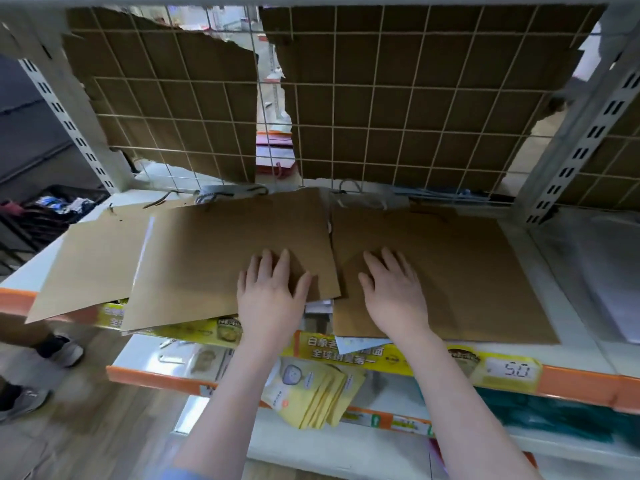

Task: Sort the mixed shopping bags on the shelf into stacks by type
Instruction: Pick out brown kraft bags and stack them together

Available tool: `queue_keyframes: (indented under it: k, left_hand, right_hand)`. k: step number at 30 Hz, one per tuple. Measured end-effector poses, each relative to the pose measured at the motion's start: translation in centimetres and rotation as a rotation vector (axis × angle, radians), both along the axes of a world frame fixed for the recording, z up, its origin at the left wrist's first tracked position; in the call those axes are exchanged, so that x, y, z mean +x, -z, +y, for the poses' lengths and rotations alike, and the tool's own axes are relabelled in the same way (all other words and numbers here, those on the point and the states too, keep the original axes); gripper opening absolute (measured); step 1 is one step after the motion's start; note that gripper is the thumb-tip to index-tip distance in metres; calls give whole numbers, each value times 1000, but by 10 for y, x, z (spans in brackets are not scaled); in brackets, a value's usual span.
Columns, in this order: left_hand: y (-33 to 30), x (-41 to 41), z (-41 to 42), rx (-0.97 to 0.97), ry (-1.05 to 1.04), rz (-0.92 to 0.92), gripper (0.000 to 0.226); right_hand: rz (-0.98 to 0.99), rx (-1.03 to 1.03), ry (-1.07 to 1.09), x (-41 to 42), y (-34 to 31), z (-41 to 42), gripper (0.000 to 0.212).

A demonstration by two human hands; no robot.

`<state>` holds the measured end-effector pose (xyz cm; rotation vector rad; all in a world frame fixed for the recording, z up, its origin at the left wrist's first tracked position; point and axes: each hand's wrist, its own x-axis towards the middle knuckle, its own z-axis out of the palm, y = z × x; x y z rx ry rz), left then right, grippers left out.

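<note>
Flat brown paper bags on the shelf: middle bag skewed, overhanging the front edge, overlapping a left bag; right bag squared. Left hand flat on middle bag, fingers straight, slightly apart. Right hand likewise on right bag. Yellow packets on the shelf below.

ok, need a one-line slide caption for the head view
Left hand and right hand press flat on adjacent brown paper bags on the shelf.
</note>
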<state>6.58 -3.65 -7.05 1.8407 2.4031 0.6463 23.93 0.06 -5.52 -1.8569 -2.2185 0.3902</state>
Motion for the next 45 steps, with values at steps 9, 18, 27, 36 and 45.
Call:
queue_keyframes:
  k: [9, 18, 27, 36, 45]
  left_hand:
    - [-10, -23, 7, 164, -156, -102, 38]
    - [-8, 6, 4, -138, -127, 5, 66]
    - [-9, 55, -7, -130, 5, 45, 60]
    - [-14, 4, -5, -20, -411, -31, 60]
    - [-13, 1, -4, -165, -594, -147, 104]
  right_hand:
    - [233, 48, 117, 41, -16, 9, 42]
    - [203, -27, 77, 61, -14, 11, 43]
    - [422, -42, 72, 81, -9, 14, 39]
    - [100, 14, 346, 119, -8, 17, 52]
    - [-49, -125, 524, 139, 2, 18, 101]
